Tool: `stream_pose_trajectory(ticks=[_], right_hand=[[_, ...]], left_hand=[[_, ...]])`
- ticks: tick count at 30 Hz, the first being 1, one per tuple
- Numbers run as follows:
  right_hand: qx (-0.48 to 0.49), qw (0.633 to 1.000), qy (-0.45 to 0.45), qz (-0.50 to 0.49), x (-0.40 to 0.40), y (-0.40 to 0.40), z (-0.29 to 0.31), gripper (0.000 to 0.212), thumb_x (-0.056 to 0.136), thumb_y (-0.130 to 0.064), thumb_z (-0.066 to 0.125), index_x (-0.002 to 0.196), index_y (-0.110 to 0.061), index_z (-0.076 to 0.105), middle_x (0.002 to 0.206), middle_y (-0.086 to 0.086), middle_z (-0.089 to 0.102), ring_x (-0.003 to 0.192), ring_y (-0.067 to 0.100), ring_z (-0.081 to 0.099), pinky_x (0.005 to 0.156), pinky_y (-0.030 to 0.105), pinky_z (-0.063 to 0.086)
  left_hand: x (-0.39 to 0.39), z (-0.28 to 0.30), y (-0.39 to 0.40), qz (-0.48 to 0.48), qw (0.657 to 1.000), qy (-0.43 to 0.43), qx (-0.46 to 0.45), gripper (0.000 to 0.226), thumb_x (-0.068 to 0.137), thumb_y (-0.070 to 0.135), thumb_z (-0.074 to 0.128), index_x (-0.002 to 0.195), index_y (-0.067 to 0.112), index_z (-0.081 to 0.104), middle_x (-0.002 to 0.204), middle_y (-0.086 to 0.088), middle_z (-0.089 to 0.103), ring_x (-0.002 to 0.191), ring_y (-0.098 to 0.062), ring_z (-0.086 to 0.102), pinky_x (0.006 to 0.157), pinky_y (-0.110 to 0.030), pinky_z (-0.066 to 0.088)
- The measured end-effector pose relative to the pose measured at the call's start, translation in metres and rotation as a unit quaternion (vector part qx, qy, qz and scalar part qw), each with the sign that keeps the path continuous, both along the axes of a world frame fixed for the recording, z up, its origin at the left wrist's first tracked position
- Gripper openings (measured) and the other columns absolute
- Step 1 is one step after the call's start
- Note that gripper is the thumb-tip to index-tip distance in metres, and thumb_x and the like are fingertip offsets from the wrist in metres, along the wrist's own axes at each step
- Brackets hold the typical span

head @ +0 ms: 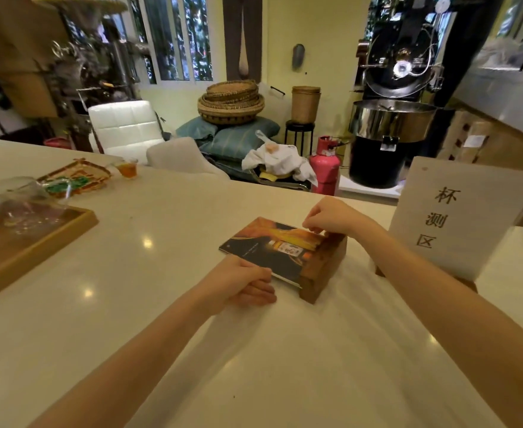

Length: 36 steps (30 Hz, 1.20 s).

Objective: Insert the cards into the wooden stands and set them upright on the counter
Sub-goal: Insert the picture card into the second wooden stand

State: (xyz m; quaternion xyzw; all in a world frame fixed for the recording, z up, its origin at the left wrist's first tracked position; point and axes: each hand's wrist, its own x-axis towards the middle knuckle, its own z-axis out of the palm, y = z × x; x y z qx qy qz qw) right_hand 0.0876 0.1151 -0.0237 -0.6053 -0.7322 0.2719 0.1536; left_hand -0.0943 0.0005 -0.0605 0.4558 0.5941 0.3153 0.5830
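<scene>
1. Nearest the camera, on the white counter (161, 304): left hand (244, 284), fingers curled, pinching the near edge of the dark printed card (272, 251). Narrow grip, holding the card.
2. Just past it, the card lies almost flat, face up, with its left end free over the counter and its right edge meeting the wooden stand (323, 267). The long axis runs near-left to far-right across the front of the stand.
3. The stand is a brown block lying on the counter just right of the card and touching it. Whether the card edge is already in the slot can't be told; the slot is hidden.
4. Farther back, the right hand (331, 216) has its fingertips pinched at the card's far corner, where it meets the top of the stand. Closed pinch on the card; contact with the stand itself is unclear.
5. Key relation: both hands are on the card, left at the near edge and right at the far end, with the stand to the right of the left grip. Probably card and stand get tipped up together next, not yet upright.
6. Farthest right: a white sign (457, 217) already standing upright in its own base, near the right forearm.
</scene>
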Motion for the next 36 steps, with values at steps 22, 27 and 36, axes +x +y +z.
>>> stream_pose_trajectory(ticks=[22, 27, 36], right_hand=[[0.04, 0.972, 0.205, -0.106, 0.017, -0.017, -0.008, 0.022, 0.081, -0.013, 0.063, 0.103, -0.013, 0.067, 0.094, 0.003, 0.061, 0.087, 0.019, 0.058, 0.06, 0.021, 0.046], [0.114, 0.96, 0.225, -0.119, 0.03, -0.035, -0.008, 0.024, 0.081, -0.013, 0.064, 0.104, -0.01, 0.066, 0.091, 0.002, 0.063, 0.086, 0.019, 0.062, 0.073, 0.028, 0.053], [0.135, 0.953, 0.229, -0.145, 0.052, -0.062, -0.012, 0.024, 0.083, -0.012, 0.061, 0.106, -0.005, 0.064, 0.093, 0.007, 0.066, 0.086, 0.022, 0.064, 0.074, 0.031, 0.055]], left_hand=[[0.034, 0.003, 0.006, 0.163, 0.968, 0.014, 0.189, 0.009, 0.076, -0.001, 0.064, 0.084, -0.002, 0.061, 0.079, -0.02, 0.069, 0.074, -0.028, 0.068, 0.073, -0.042, 0.059], [0.045, 0.009, -0.007, 0.12, 0.943, 0.125, 0.283, 0.006, 0.079, 0.006, 0.063, 0.083, 0.004, 0.06, 0.065, -0.006, 0.066, 0.066, -0.015, 0.067, 0.057, -0.016, 0.055], [0.065, 0.011, -0.033, 0.08, 0.905, 0.183, 0.376, 0.024, 0.08, 0.005, 0.062, 0.103, 0.005, 0.059, 0.107, -0.017, 0.068, 0.093, -0.025, 0.066, 0.072, -0.022, 0.054]])
